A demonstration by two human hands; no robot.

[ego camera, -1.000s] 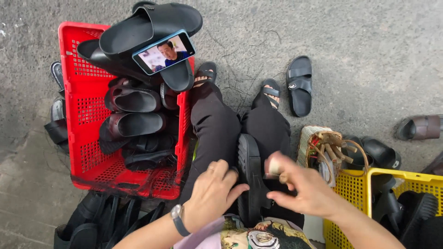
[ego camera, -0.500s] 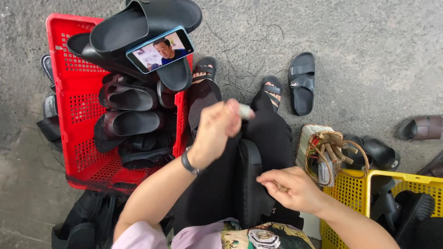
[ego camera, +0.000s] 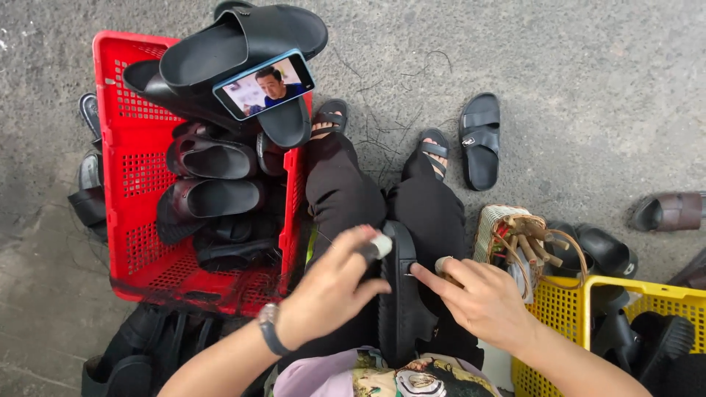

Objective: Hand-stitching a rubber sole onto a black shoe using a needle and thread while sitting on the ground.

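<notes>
A black slipper [ego camera: 401, 309] lies lengthwise on my lap between my black-trousered legs. My left hand [ego camera: 331, 290], with a watch on its wrist and a pale wrap on one fingertip, pinches the slipper's left edge near its top. My right hand [ego camera: 482, 298] rests on the slipper's right side. Its index finger presses the middle of the sole, and a pale wrap sits on its thumb. A thin thread runs from my left hand across my left thigh.
A red crate [ego camera: 125, 242] at my left holds several black slippers, with a phone [ego camera: 263, 84] propped on top. A yellow crate [ego camera: 562, 309] and a woven basket [ego camera: 494, 224] stand at my right. Loose slippers [ego camera: 479, 140] lie on the concrete.
My left hand, raised high half a second ago, has come back down to the slipper's edge. My right hand has shifted onto the slipper.
</notes>
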